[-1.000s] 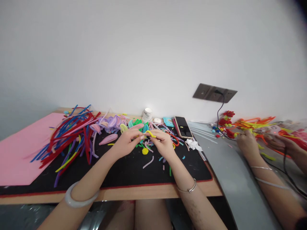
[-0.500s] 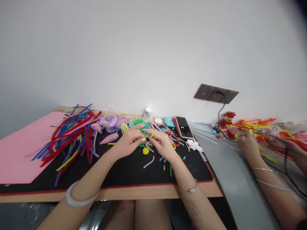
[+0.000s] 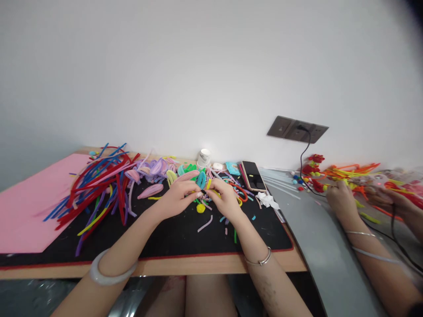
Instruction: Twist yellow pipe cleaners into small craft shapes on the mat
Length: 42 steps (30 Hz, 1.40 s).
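My left hand and my right hand meet over the black mat, fingertips pinched close together. Between them is a small black piece, which my left thumb and fingers grip. A short yellow pipe cleaner sticks up from my right hand's pinch. My fingers partly cover both, so how they join is hidden. Just below lies a yellow pom-pom. Bundles of pink pipe cleaners and a teal loop lie behind my hands.
Red, blue and purple pipe cleaners spread over pink sheets at left. A paper cup, phone and crumpled tissue stand behind. At right, another person's hands work near a black cable.
My right fingers have curled in and shifted slightly, and the yellow pipe cleaner now stands more upright. My left hand has barely moved.
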Motion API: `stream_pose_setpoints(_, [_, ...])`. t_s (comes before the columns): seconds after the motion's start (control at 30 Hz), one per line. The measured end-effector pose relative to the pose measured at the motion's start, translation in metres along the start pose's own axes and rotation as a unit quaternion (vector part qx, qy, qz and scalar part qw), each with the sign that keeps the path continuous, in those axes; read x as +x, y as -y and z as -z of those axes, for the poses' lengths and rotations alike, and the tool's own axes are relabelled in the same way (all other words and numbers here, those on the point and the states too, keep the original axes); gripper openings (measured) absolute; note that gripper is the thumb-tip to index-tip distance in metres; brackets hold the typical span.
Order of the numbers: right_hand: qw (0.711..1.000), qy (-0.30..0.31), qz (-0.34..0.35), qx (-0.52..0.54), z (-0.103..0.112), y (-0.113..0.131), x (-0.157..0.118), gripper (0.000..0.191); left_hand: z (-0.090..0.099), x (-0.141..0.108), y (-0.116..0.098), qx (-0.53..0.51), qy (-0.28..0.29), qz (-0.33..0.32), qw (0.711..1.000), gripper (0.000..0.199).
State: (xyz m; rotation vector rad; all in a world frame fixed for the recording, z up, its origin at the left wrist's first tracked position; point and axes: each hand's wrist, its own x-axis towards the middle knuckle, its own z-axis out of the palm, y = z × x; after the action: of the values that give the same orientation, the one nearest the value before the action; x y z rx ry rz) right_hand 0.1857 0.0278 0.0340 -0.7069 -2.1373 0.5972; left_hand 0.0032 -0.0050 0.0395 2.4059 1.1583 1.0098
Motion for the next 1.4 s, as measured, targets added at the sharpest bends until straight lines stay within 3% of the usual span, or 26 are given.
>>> stream_pose_setpoints(0.47, [0.997,-0.064,-0.051,0.003,-0.009,0.007,-0.008,0.014,-0.003,0.000,0.000,-0.013,0.033,0.014,0.999,0.026])
stream_pose_setpoints(0.67, [0.986,-0.095,-0.111,0.081,-0.013,0.006,-0.005,0.018,-0.002,0.000,-0.005,0.017,0.000,-0.014,1.000,0.024])
stream_pose_setpoints(0.87, [0.957,-0.073,-0.169,0.223,-0.014,0.005,-0.003,0.020,-0.005,-0.003,-0.002,0.056,-0.039,-0.013,0.998,0.021])
stream_pose_setpoints(1.1, [0.932,-0.031,-0.188,0.307,-0.010,0.014,-0.002,0.021,-0.008,-0.003,0.003,0.058,-0.068,-0.017,0.996,0.022])
stream_pose_setpoints(1.27, [0.940,0.006,-0.181,0.291,-0.007,0.014,-0.002,0.020,-0.007,-0.004,0.007,0.056,-0.084,-0.022,0.995,0.023])
stream_pose_setpoints(1.4, [0.965,0.016,-0.137,0.223,-0.006,0.005,-0.002,0.023,-0.001,-0.005,0.008,0.046,-0.078,0.003,0.996,0.022])
